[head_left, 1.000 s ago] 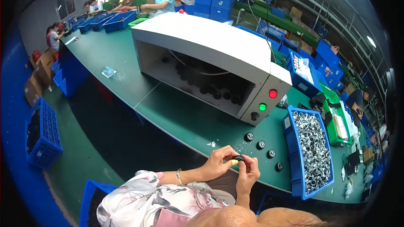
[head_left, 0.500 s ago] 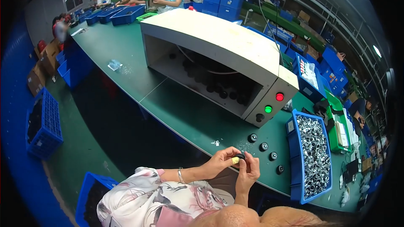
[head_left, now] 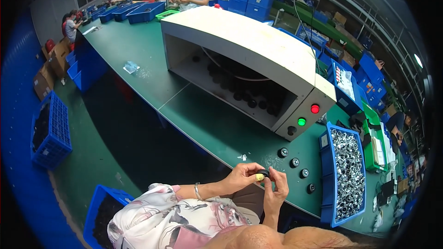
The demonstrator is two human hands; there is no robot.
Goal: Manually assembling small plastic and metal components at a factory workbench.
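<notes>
Hands, left hand [head_left: 241,176] and right hand [head_left: 277,188], both pinching one small black ring [head_left: 263,174] above green table [head_left: 207,124].

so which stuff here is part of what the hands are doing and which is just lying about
In use:
left hand
right hand
small black ring held between both
four black parts in a row
blue bin of metal pieces

Lying about:
clear bag
blue crate on floor

Floral white-pink sleeve [head_left: 175,216]; metal bracelet [head_left: 197,190] on wrist.
</notes>
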